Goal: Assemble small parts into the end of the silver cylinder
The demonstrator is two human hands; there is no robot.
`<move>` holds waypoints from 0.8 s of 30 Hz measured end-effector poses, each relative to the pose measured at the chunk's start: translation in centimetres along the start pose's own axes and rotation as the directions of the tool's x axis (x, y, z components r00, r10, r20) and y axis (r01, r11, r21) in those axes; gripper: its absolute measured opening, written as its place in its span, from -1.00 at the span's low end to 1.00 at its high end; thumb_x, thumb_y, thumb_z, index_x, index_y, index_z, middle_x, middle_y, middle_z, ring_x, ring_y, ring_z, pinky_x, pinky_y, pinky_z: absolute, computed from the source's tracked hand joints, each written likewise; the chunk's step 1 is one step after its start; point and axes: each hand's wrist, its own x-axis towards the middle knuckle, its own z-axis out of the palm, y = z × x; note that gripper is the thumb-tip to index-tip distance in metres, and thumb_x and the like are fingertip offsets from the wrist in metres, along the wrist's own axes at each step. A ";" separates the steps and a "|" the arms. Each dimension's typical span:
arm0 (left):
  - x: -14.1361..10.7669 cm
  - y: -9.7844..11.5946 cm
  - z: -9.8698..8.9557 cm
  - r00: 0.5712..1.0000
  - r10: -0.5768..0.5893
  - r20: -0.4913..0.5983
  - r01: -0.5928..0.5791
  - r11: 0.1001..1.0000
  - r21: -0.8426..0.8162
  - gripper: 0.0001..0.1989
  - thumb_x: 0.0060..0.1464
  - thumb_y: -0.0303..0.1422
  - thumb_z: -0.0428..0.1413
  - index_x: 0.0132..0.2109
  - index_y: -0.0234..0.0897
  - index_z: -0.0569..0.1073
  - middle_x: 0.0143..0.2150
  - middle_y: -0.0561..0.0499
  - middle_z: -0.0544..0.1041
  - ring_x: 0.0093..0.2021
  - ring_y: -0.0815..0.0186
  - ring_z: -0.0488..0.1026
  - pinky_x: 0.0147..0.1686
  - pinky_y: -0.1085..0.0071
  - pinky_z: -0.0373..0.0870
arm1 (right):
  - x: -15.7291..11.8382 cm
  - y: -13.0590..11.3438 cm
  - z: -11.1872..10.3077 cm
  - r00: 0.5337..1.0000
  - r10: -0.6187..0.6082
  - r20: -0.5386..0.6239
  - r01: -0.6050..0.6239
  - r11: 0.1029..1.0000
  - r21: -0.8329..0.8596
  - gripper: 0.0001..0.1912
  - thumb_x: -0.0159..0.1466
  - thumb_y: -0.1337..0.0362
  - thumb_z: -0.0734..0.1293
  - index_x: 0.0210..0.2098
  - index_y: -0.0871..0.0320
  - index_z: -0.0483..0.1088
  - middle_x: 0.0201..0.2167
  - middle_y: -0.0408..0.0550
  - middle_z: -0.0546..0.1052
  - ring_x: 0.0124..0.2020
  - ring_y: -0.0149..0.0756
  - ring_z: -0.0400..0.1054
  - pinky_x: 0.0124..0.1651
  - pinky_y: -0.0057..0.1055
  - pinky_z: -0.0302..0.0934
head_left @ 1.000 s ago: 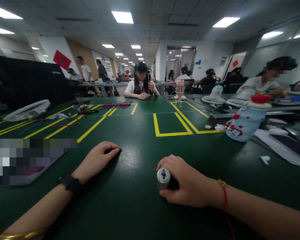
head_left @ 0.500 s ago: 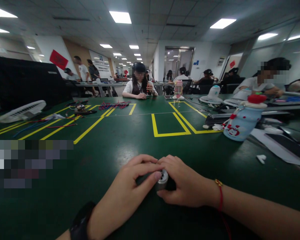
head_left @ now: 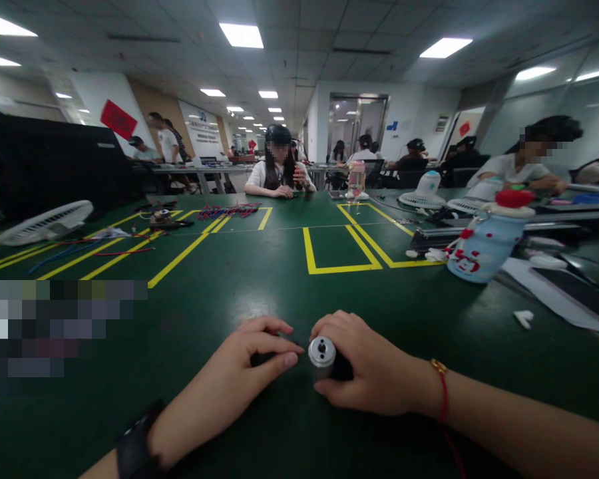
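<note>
A silver metal cylinder (head_left: pixel 322 354) stands upright near the front of the green table (head_left: pixel 259 266), its round top with small dark holes facing up. My right hand (head_left: pixel 359 366) is wrapped round its right side, thumb in front and fingers behind. Just left of the cylinder is my left hand (head_left: pixel 252 356), fingers apart and holding nothing, with a small gap between its fingertips and the metal. A dark band is on my left wrist, a red string on my right.
A blue bottle with a red lid (head_left: pixel 489 236) stands at the right, near a white piece (head_left: pixel 523 318) and papers. Wires (head_left: pixel 229 211) and a white fan (head_left: pixel 47 223) lie at the left. Across the table sits a person (head_left: pixel 278 166).
My left hand has moved left, off the cylinder, and its fingers have come away from the top. My right hand has stayed round the cylinder.
</note>
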 end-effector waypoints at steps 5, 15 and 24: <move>-0.2 -1.1 0.3 0.998 0.022 0.056 -0.031 0.984 0.173 -0.84 0.16 -0.26 0.18 -0.16 0.16 0.62 0.13 0.09 0.43 0.15 0.12 0.32 0.16 0.08 0.23 | 0.0 0.0 0.0 1.000 -0.008 -0.001 0.008 1.000 0.008 -0.60 0.09 0.22 0.44 -0.10 0.17 0.33 -0.15 -0.02 0.43 -0.16 -0.16 0.23 -0.06 -0.21 0.12; -0.2 -0.8 -0.5 0.995 0.043 0.089 -0.055 0.988 0.142 -0.78 0.18 -0.27 0.15 -0.06 0.14 0.59 0.16 0.05 0.46 0.15 0.11 0.36 0.16 0.08 0.26 | -0.1 0.1 -0.2 1.000 -0.007 0.009 0.007 0.999 0.033 -0.59 0.09 0.24 0.44 -0.09 0.15 0.33 -0.13 -0.01 0.42 -0.15 -0.16 0.23 -0.05 -0.21 0.13; 0.9 -6.0 -7.3 0.864 -0.342 -0.370 0.314 0.940 -0.135 -0.58 0.14 -0.02 0.10 -0.01 -0.18 0.54 0.07 -0.10 0.55 0.11 -0.02 0.42 0.14 0.02 0.28 | 0.0 -0.1 -0.4 1.000 0.012 0.024 -0.013 0.999 0.035 -0.60 0.11 0.22 0.43 -0.08 0.16 0.33 -0.15 0.01 0.42 -0.17 -0.15 0.23 -0.06 -0.19 0.13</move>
